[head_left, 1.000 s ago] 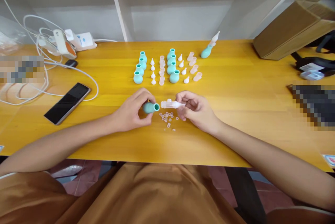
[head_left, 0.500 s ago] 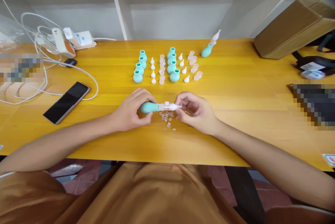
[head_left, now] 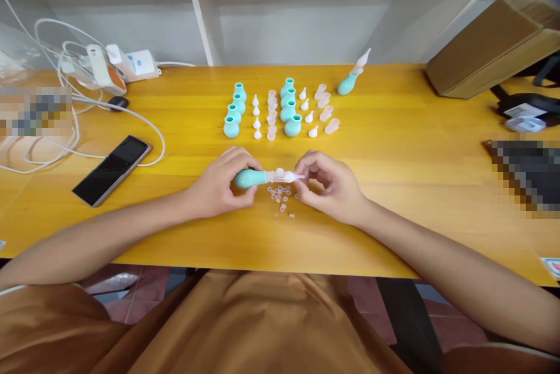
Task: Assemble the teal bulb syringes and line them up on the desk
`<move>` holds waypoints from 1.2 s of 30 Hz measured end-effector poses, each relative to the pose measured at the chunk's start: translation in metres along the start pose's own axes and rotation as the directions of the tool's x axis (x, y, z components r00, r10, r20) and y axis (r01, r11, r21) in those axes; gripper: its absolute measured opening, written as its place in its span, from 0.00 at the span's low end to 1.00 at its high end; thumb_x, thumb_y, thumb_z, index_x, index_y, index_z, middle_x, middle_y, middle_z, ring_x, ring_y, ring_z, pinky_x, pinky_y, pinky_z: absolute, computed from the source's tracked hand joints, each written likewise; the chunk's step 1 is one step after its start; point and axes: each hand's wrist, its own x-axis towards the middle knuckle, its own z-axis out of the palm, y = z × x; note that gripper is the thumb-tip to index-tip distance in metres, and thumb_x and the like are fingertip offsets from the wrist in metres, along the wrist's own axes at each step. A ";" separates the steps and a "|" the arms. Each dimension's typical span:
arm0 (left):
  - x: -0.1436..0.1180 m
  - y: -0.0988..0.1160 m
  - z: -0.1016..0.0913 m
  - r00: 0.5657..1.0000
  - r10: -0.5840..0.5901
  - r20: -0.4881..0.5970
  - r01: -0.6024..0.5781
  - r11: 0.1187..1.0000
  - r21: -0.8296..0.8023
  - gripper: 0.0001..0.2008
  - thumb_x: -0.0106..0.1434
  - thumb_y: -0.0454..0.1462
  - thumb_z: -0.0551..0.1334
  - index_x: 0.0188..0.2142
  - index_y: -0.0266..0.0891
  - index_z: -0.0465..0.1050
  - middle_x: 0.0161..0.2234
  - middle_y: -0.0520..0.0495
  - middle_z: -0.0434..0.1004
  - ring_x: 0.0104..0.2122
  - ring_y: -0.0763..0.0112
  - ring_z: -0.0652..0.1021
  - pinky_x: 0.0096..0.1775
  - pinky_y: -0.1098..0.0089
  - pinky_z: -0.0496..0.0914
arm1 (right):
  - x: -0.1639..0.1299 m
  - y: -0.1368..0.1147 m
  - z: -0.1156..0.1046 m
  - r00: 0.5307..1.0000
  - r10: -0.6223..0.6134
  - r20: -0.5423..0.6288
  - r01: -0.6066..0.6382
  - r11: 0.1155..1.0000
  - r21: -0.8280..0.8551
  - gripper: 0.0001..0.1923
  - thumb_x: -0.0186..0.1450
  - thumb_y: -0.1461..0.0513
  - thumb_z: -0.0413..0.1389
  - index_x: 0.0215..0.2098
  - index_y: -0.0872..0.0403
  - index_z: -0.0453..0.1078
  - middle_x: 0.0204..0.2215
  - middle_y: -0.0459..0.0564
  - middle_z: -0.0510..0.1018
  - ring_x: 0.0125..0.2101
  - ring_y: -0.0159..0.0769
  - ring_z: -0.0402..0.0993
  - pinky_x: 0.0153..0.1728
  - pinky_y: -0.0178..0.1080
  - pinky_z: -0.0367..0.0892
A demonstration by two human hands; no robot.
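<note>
My left hand [head_left: 225,181] is wrapped round the teal bulb [head_left: 250,179] of a nasal aspirator held sideways just above the table. A clear tube with a small side knob joins the bulb to a pointed white nozzle [head_left: 291,177]. At the nozzle end my right hand [head_left: 328,187] is curled, with thumb and forefinger on either side of the tip. Below the aspirator lie several small clear rings [head_left: 279,193]. Beyond my hands stand rows of teal bulbs [head_left: 293,125], white nozzles [head_left: 312,131] and clear connectors [head_left: 332,126].
An assembled nasal aspirator [head_left: 347,83] lies at the back right. Leftward are a phone [head_left: 112,170], white cables and chargers [head_left: 142,65]. A cardboard box [head_left: 476,47] leans at the right, near a black strap. Shelf walls [head_left: 301,30] rise along the table's back edge.
Both hands keep the same hold on the aspirator. Only a very slight shift of the view shows.
</note>
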 end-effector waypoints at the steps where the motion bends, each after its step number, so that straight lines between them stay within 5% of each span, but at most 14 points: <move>1: 0.000 0.000 0.000 1.000 -0.006 0.001 0.006 1.000 0.002 0.10 0.65 0.34 0.65 0.47 0.42 0.72 0.41 0.47 0.77 0.41 0.62 0.77 0.45 0.62 0.72 | 0.000 0.000 0.000 1.000 0.000 0.006 0.000 1.000 0.008 0.08 0.69 0.65 0.65 0.43 0.49 0.70 0.31 0.42 0.74 0.28 0.31 0.73 0.34 0.36 0.72; 8: 0.000 -0.001 0.002 0.998 -0.059 0.005 0.059 0.998 0.024 0.09 0.66 0.35 0.64 0.46 0.42 0.71 0.41 0.47 0.77 0.41 0.63 0.77 0.45 0.63 0.72 | -0.002 0.007 0.002 0.988 0.132 0.084 -0.148 0.960 0.239 0.11 0.75 0.56 0.64 0.48 0.48 0.68 0.36 0.45 0.76 0.31 0.33 0.77 0.36 0.39 0.77; 17: -0.001 -0.004 0.004 0.993 -0.121 0.008 0.121 0.993 0.011 0.10 0.66 0.37 0.66 0.47 0.42 0.73 0.42 0.48 0.78 0.41 0.64 0.78 0.44 0.64 0.73 | 0.002 -0.005 -0.001 0.981 0.167 0.101 -0.194 0.896 0.399 0.11 0.72 0.53 0.68 0.44 0.51 0.79 0.53 0.54 0.76 0.38 0.35 0.84 0.42 0.43 0.83; 25: -0.001 -0.005 0.006 0.993 -0.121 0.009 0.121 0.992 -0.032 0.11 0.67 0.37 0.67 0.48 0.41 0.74 0.42 0.48 0.79 0.40 0.66 0.78 0.43 0.65 0.72 | 0.001 -0.005 0.001 0.982 0.154 0.105 -0.179 0.936 0.303 0.11 0.69 0.53 0.71 0.40 0.51 0.79 0.54 0.57 0.81 0.50 0.41 0.80 0.48 0.42 0.79; 36: 0.000 -0.003 0.005 0.992 -0.123 0.028 0.124 0.992 -0.037 0.10 0.67 0.37 0.66 0.48 0.42 0.74 0.42 0.47 0.79 0.41 0.64 0.79 0.45 0.64 0.73 | 0.000 -0.002 -0.001 0.994 -0.011 0.110 0.012 1.000 -0.010 0.10 0.68 0.57 0.72 0.37 0.50 0.76 0.49 0.54 0.83 0.34 0.35 0.75 0.32 0.39 0.71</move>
